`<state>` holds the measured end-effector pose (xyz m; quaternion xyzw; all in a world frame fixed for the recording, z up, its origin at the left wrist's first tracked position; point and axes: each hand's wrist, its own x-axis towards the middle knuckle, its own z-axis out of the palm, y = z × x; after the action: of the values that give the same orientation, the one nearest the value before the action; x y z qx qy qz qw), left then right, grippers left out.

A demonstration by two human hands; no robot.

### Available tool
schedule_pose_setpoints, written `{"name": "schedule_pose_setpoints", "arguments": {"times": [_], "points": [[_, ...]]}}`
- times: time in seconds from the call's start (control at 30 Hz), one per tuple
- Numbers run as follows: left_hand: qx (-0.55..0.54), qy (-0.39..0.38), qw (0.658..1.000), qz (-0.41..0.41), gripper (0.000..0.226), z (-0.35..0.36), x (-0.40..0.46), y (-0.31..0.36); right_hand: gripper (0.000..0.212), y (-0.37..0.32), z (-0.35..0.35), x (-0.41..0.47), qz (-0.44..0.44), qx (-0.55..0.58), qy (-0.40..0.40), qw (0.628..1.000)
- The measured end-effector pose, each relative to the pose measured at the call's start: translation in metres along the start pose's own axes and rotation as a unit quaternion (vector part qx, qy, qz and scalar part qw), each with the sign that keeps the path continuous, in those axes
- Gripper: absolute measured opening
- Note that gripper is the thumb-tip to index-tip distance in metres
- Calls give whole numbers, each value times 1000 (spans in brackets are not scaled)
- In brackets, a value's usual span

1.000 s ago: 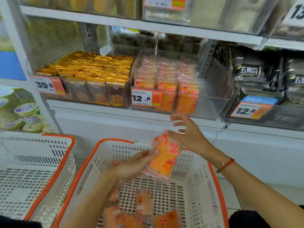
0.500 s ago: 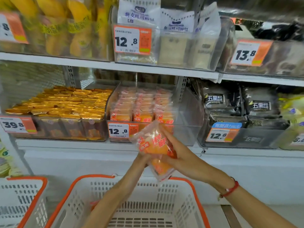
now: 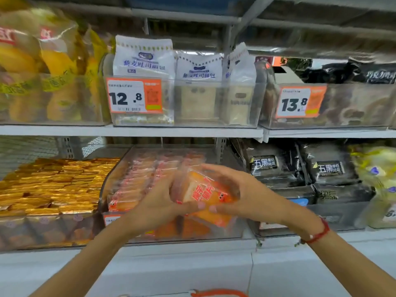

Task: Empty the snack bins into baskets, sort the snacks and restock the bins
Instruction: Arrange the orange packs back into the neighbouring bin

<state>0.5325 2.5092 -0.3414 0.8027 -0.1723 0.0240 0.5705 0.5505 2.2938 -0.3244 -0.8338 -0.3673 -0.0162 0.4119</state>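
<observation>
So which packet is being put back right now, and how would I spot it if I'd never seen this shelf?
Look at the lower shelf and find the clear bin in the middle, between the gold-wrapped snacks and the black bread bags. Just above its front, the left hand and right hand hold one orange packet. Unlike the rows in the bin, it is tilted and lifted.

We see bright, even light with hardly any shadow. Glare streaks the clear bins (image 3: 192, 103) and gold-wrapped snacks (image 3: 53, 185). Motion blur softens everything — worst at the upper corners — and the shelf edge (image 3: 128, 130) bows from wide-angle distortion. Only the price tag (image 3: 134, 96) reads sharply.
</observation>
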Motion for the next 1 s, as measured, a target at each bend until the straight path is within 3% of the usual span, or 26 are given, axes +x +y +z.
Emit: {"name": "schedule_pose_setpoints", "arguments": {"times": [0.13, 0.23, 0.37, 0.47, 0.57, 0.67, 0.73, 0.77, 0.83, 0.9, 1.0], "points": [[9, 94, 994, 61, 57, 2, 26, -7, 62, 35, -3, -4, 10, -108, 213, 971], [4, 105, 993, 50, 64, 7, 57, -16, 69, 72, -9, -3, -15, -223, 300, 927], [39, 124, 991, 25, 66, 12, 108, -27, 69, 102, -8, -8, 56, -350, 274, 894], [102, 78, 992, -2, 54, 10, 150, -32, 66, 109, -4, -7, 58, -441, 236, 864], [174, 13, 984, -26, 52, 8, 187, -33, 69, 114, -6, -1, 60, -455, 225, 860], [267, -71, 960, -51, 76, 4, 210, -28, 68, 117, -8, 4, 64, -459, 215, 860], [314, -139, 928, -142, 55, 9, 215, -16, 66, 118, -9, 6, 62, -472, 210, 854], [357, -150, 905, -173, 57, 13, 219, -14, 64, 118, -9, 5, 61, -476, 207, 853], [439, -155, 873, -149, 68, 25, 229, -18, 62, 118, -9, 3, 57, -476, 208, 853], [473, -153, 861, -106, 76, 38, 238, -34, 59, 118, -9, 1, 48, -473, 219, 852], [502, -109, 857, -33, 70, 41, 250, -54, 58, 117, -7, 1, 45, -473, 231, 849]]}}
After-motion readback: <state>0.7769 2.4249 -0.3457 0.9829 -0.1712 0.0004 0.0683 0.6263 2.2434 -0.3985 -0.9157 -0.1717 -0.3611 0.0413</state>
